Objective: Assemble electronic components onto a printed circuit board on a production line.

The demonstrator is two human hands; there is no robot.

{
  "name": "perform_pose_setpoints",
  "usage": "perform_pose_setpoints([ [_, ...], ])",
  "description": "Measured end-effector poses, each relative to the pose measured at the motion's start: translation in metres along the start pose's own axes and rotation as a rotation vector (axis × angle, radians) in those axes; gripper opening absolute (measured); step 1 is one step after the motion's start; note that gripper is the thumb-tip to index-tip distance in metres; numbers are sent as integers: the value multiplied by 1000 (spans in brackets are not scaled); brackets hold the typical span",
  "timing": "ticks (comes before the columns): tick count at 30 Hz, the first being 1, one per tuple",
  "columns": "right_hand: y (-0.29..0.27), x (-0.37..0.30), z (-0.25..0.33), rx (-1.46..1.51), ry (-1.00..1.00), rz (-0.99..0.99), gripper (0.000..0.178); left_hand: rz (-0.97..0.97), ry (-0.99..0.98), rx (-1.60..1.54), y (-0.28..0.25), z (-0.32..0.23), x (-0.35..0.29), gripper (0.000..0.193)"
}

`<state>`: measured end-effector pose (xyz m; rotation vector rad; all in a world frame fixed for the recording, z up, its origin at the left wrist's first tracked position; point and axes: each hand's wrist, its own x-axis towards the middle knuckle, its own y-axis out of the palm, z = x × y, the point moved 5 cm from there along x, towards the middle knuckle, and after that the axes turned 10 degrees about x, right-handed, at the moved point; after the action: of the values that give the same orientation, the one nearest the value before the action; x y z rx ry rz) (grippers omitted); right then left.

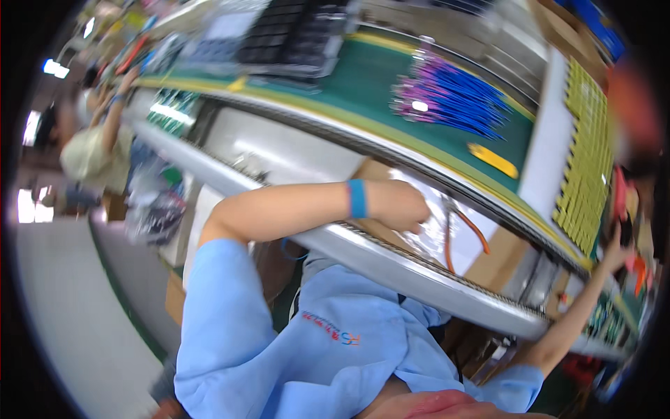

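Observation:
My left hand [399,204], with a teal band at the wrist, is closed over a shelf below the green work surface. Its fingers curl downward beside a crumpled clear plastic bag [434,234]; whatever they hold is hidden. Just right of the hand, pliers with orange handles [448,244] lie on the bag and white sheet. At the far right, my stretched-out right hand [615,257] is small and blurred near red and black items [621,202] and an orange-handled thing [638,274]. Its fingers cannot be made out.
On the green bench [370,77] lie a bundle of blue wires with pink ends [453,98], a yellow cutter [493,160] and black trays [286,35]. Rows of yellow-green parts [586,153] stand at the right. A metal rail [419,269] crosses before me. Another person [98,150] works far left.

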<state>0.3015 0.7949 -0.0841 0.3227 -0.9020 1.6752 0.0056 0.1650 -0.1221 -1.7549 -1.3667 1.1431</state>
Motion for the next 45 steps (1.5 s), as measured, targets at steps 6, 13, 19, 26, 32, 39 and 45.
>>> perform_pose_setpoints([
  [6,26,-10,44,-191,67,-19,60,87,-45,13,-2,-2,-5,25],
  [13,30,-32,89,-62,108,-283,86,5,19,-47,-21,-10,-3,24],
  [19,12,-37,99,-177,181,-332,90,6,-2,-33,-16,-10,-4,25],
  [26,10,-33,76,-210,230,-328,94,23,-14,-38,-12,-7,6,25],
  [32,19,7,38,-378,-4,-12,81,81,-103,-33,-16,2,-10,25],
  [39,167,17,21,604,-1,294,47,51,-18,75,-14,-7,0,31],
  [45,227,-2,124,583,-121,187,48,-182,-61,47,-61,-38,-61,29],
])
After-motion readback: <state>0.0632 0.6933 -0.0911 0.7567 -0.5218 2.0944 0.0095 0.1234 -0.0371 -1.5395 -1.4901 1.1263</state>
